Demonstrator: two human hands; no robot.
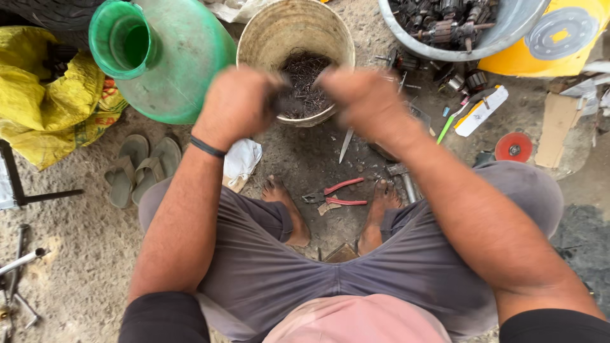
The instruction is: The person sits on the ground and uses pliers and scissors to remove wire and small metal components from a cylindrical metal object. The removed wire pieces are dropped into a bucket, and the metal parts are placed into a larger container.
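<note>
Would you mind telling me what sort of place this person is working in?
Probably an informal scrap or motor repair workshop at ground level: a metal basin of motor parts, a bucket of wire scrap below both hands, and red-handled pliers on the dirt floor.

Place: an informal repair or scrap-stripping workshop, set up on bare, oil-darkened ground (pixel 76 254). Evidence: at 12 o'clock, a worn bucket (pixel 295 38) holding dark metal scrap; at 1 o'clock, a metal basin (pixel 508 32) piled with motor armatures; at 6 o'clock, red-handled pliers (pixel 337 194) laid on the dirt; at 8 o'clock, wrenches (pixel 19 267); at 3 o'clock, a red grinding disc (pixel 513 147). Loose small parts are scattered at 2 o'clock.
</note>
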